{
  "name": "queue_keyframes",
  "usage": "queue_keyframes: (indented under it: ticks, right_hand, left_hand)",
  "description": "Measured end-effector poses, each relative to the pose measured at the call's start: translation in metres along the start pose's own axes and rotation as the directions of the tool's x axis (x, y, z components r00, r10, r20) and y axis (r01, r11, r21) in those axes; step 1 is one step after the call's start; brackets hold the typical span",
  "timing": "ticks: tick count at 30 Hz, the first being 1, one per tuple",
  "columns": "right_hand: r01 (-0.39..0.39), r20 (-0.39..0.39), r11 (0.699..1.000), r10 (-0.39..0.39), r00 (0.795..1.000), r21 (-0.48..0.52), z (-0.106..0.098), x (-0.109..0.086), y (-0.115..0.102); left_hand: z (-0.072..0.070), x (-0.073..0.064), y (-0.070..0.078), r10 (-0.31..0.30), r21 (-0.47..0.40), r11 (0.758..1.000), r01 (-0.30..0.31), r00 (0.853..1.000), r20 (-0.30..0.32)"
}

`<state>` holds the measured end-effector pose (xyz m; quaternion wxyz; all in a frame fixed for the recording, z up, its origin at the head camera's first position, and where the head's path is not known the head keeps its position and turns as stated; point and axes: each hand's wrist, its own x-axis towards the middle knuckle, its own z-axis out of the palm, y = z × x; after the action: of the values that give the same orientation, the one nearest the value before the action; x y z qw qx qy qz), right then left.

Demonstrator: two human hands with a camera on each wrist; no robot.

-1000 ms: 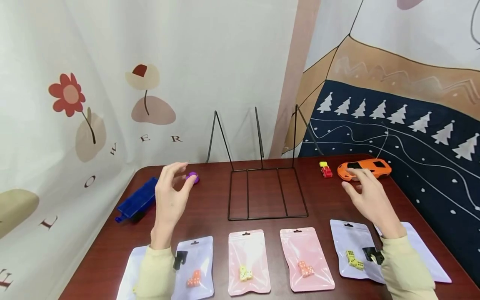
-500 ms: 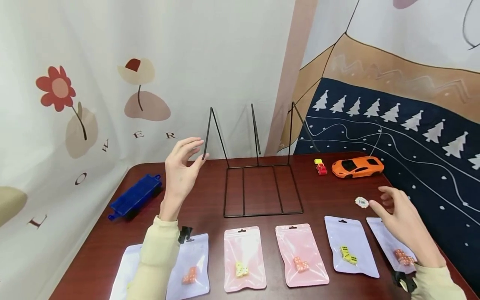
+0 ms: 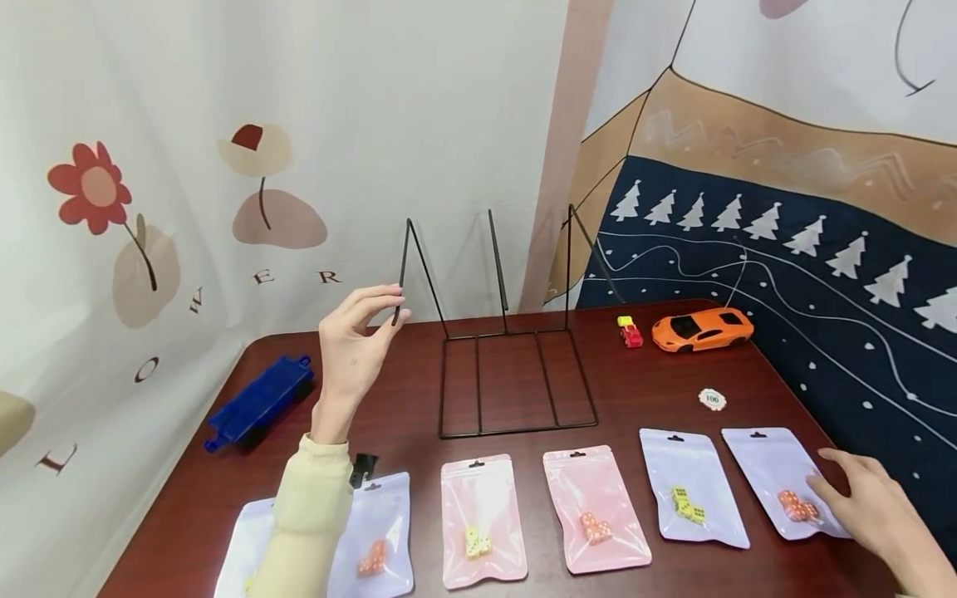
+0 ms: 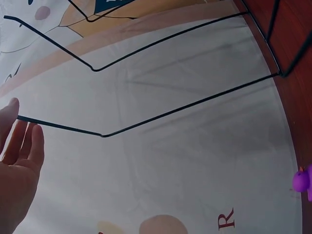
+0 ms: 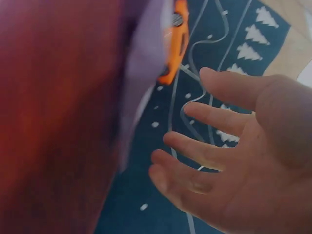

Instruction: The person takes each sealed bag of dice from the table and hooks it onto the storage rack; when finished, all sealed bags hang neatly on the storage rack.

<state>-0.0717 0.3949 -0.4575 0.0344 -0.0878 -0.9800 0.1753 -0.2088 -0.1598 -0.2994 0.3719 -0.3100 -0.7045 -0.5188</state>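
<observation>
The left hand pinches the wire rack by one prong (probably stiff, light, steadier held lower); the right hand is empty, fingers spread.

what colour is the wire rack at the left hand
Black. The wire rack shows best in the head view; the left wrist view shows only part.

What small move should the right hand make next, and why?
I'd likely close the right hand on the edge of the rightmost bag: its fingers are empty beside that bag, which has a hang slot, while the left hand is at the left prong of the wire rack.
</observation>
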Motion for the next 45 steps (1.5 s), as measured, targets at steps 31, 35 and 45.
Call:
queue_keyframes:
  ticks: [31, 35, 45]
  right_hand:
    - [-0.376, 0.233, 0.926, 0.358, 0.904, 0.034, 0.009, -0.007, 0.016]
    - [-0.444, 0.259, 0.895, 0.437, 0.861, -0.036, 0.005, -0.01, 0.005]
    - [-0.378, 0.354, 0.926, 0.354, 0.865, -0.001, 0.003, -0.006, 0.004]
  left_hand:
    - [-0.003, -0.001, 0.004, 0.111, 0.106, 0.988, -0.11, 0.994, -0.001]
    - [-0.003, 0.0, 0.004, 0.115, 0.117, 0.987, -0.114, 0.993, 0.001]
    - [-0.002, -0.001, 0.003, 0.095, 0.097, 0.991, -0.095, 0.995, 0.007]
